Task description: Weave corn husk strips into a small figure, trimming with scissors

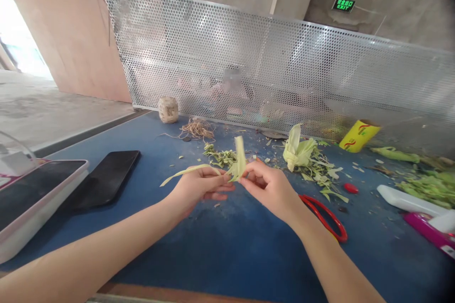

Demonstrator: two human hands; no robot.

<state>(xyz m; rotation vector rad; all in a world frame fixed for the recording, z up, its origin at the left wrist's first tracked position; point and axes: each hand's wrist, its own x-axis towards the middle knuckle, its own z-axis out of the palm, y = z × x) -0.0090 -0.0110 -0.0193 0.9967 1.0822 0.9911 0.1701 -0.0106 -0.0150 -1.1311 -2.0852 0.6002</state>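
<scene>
Both hands meet over the middle of the blue table, pinching a pale green strip of corn husk [241, 154]. My left hand [201, 184] has thumb and forefinger closed on it, and a thin end trails out to the left over the hand. Fingertips of my right hand [266, 184] grip the same piece close by, where a wider folded end stands upright. Just behind the hands lies a small heap of green scraps [222, 156]. Right of them, a bunch of corn husks [298, 149] sits by shredded pieces. Red-handled scissors [329, 220] lie partly under my right forearm.
A black phone [110, 175] and a white-edged tablet-like device [39, 199] are at left. Along the perforated metal screen [213, 47] stand a twine roll [168, 109], loose twine [197, 128] and a yellow roll [359, 136]. A white-handled tool [408, 199] and leaves [432, 187] lie right.
</scene>
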